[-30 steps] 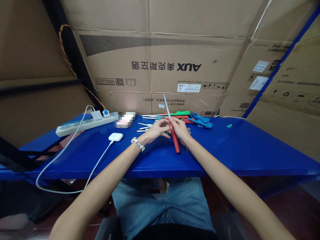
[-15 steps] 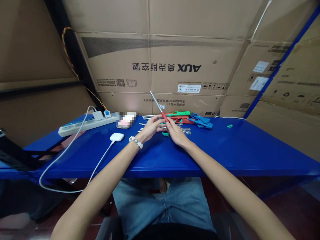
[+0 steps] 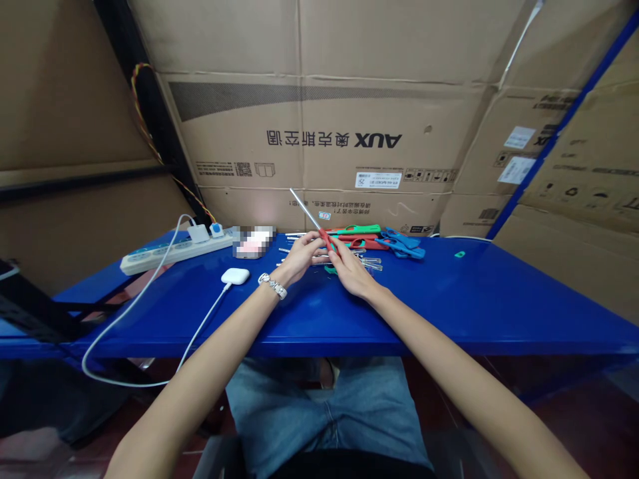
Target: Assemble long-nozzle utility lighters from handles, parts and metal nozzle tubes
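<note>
Both hands meet over the blue table (image 3: 449, 299) near its far edge. My right hand (image 3: 351, 269) is closed round the red handle of a screwdriver (image 3: 325, 237), whose metal shaft points up and to the left. My left hand (image 3: 302, 253), with a bracelet at the wrist, has its fingers pinched at the handle's top end, by the base of the shaft. Loose metal shafts (image 3: 294, 235) lie just behind the hands, together with red, green and blue handles (image 3: 379, 235).
A white power strip (image 3: 170, 246) lies at the far left with plugs in it. A white charging case (image 3: 235, 275) with a cable trailing off the front edge sits left of my hands. A small green piece (image 3: 459, 254) lies far right. Cardboard boxes (image 3: 319, 126) wall the back.
The screwdriver went from nearly upright, handle hanging toward me, to tilted with its shaft pointing up-left. Both hands moved slightly away from me toward the pile of parts.
</note>
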A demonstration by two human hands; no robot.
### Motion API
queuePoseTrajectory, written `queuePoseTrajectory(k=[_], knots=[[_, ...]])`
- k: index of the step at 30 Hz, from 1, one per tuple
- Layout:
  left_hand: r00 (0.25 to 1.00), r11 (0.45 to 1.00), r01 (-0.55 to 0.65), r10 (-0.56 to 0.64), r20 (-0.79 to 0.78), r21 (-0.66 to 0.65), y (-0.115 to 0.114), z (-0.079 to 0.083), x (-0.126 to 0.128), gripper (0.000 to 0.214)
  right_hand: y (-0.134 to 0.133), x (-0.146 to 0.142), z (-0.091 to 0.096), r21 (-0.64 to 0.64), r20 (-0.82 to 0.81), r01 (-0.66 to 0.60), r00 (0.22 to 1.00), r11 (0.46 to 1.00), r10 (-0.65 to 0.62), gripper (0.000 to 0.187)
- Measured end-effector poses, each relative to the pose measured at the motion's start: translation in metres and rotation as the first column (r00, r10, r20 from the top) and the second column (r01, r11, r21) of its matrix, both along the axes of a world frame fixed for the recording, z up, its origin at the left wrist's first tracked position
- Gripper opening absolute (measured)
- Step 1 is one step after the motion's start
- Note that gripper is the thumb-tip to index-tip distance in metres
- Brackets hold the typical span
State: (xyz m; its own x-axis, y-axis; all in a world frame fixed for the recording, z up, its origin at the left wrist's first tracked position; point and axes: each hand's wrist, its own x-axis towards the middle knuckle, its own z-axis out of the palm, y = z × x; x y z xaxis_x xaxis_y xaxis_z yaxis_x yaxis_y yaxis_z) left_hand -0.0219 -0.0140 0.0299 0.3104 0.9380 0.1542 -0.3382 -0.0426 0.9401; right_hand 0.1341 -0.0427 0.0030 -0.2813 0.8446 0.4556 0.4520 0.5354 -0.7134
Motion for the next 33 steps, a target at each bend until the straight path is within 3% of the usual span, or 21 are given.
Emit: queuePoseTrajectory(k=[8,14,25,33], knots=[[0.997,0.997,0.068,-0.067,0.031,-0.024,-0.001,-0.006,0.004,0.036,0.006,0.004,-0.005,-0.021,0.029,0.019,0.999,1.000,-0.019,0.057],[0.999,0.999,0.020,-0.017,0.050,-0.044,0.001,-0.007,0.007,0.030,0.006,0.005,-0.005,-0.071,0.052,0.055,0.997,0.996,-0.051,0.059],[0.999,0.995,-0.039,0.037,-0.014,-0.088,0.001,-0.009,0.010,0.028,0.009,0.002,-0.009,-0.019,0.066,0.069,0.996,0.997,-0.067,0.055],[0.996,0.985,-0.081,0.087,0.030,-0.155,0.010,-0.011,0.016,0.019,0.017,0.002,0.003,0.040,0.227,0.128,0.965,0.991,-0.134,0.050]])
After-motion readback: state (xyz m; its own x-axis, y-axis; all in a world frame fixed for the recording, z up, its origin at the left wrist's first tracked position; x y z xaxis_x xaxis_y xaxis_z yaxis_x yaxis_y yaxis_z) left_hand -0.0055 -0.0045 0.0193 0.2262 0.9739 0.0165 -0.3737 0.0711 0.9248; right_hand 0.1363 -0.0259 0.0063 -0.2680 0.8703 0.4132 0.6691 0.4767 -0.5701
